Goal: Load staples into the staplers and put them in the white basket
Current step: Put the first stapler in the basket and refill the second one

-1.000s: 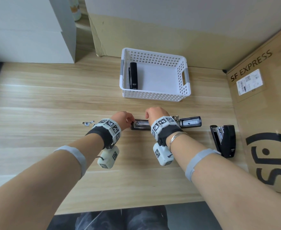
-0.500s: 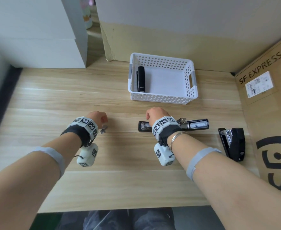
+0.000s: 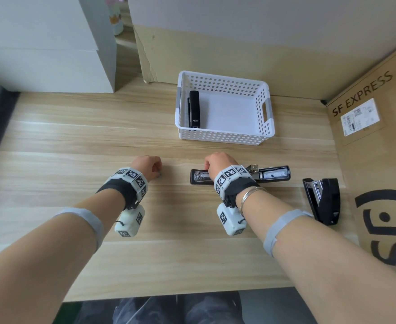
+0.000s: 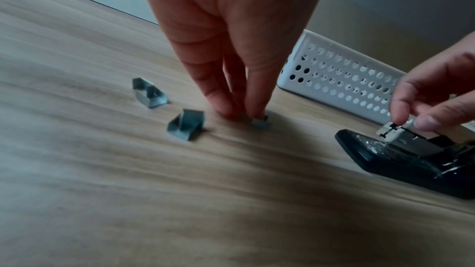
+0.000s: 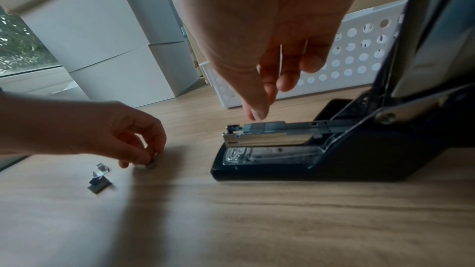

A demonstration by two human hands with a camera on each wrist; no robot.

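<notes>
A black stapler (image 3: 275,174) lies swung open on the wooden table, its metal magazine (image 5: 267,133) showing staples. My right hand (image 3: 218,163) is over its left half. The thumb and forefinger (image 4: 397,117) pinch the front end of the magazine (image 4: 393,131). To the left, my left hand (image 3: 149,167) is down at the table and pinches a short strip of staples (image 4: 260,124). A white basket (image 3: 225,136) stands behind, with one closed black stapler (image 3: 194,108) lying in it. Another black stapler (image 3: 323,199) lies at the right.
Two more staple pieces (image 4: 186,127) (image 4: 149,92) lie on the table left of my left hand. A cardboard box (image 3: 379,160) marked SF EXPRESS walls the right side. White boxes (image 3: 40,43) stand at the back left.
My left hand has moved left, away from the open stapler, down to the loose staple pieces and taken hold of one. The right hand has stayed on the stapler.
</notes>
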